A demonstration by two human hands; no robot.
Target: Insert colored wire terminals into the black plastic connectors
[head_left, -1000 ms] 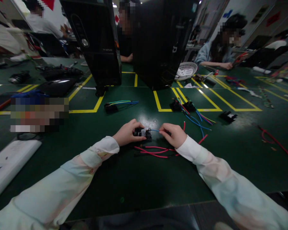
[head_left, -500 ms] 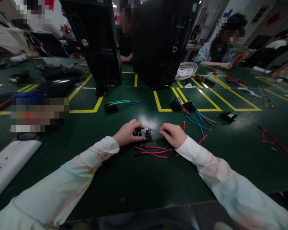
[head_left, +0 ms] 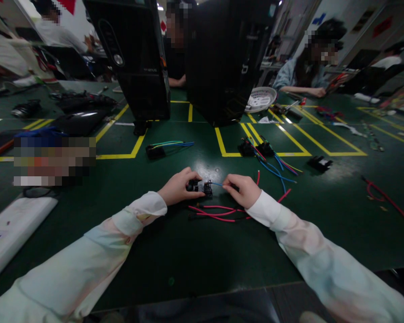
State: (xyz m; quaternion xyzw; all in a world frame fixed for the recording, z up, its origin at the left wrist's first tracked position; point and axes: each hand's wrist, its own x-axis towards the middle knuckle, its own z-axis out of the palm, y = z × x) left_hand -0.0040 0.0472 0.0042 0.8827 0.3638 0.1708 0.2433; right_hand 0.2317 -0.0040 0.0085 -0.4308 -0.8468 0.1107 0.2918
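- While left hand (head_left: 177,186), fingers curled, clasps black connector (head_left: 207,189) beyond red wires (head_left: 218,213): right hand (head_left: 244,190), fingers pinched on blue wire (head_left: 217,183) at connector's side.
- Hazard: wire could buckle, should pressure come askew.

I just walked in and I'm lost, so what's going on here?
A person at a dark green table is working bare-handed. The left-hand grip holds a small black plastic-looking part; the right-hand grip pinches a thin blue wire reaching toward it. I can't tell whether the wire is seated. Several loose red wires lie nearer the person than the part.
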